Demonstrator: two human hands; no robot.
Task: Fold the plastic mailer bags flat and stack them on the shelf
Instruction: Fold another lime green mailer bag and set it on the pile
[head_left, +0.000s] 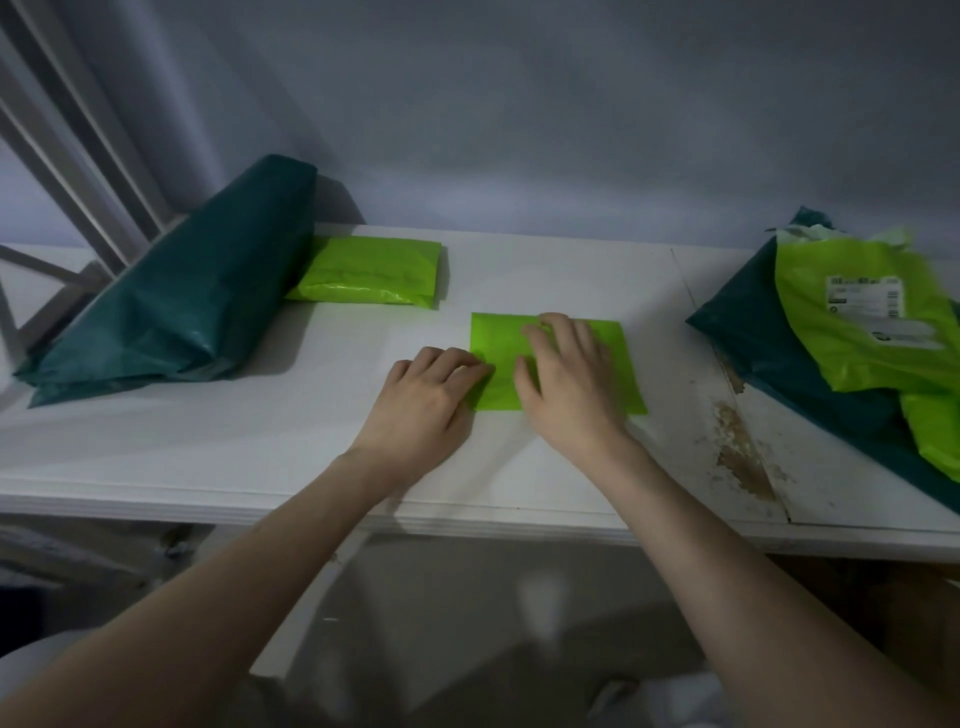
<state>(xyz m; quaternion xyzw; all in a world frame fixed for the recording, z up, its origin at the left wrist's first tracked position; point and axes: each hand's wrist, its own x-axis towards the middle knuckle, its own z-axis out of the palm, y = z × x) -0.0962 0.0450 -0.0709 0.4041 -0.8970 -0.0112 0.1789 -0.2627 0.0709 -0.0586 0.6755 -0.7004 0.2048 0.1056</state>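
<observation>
A small lime-green mailer bag (498, 340), folded into a flat rectangle, lies in the middle of the white shelf (260, 441). My right hand (563, 371) lies on top of it with fingers spread, pressing it down. My left hand (434, 397) rests at its left edge, fingertips touching the bag's corner. Another folded lime-green bag (371, 273) lies farther back on the left. At the right edge sits a loose heap of unfolded bags: a lime-green one with a printed label (852, 322) over a dark teal one (769, 358).
A large dark teal bag (192, 291), bulky and folded, leans at the left of the shelf against a white slatted frame (78, 171). The shelf surface has a chipped, stained patch (737, 452) at the right front. A grey wall stands behind.
</observation>
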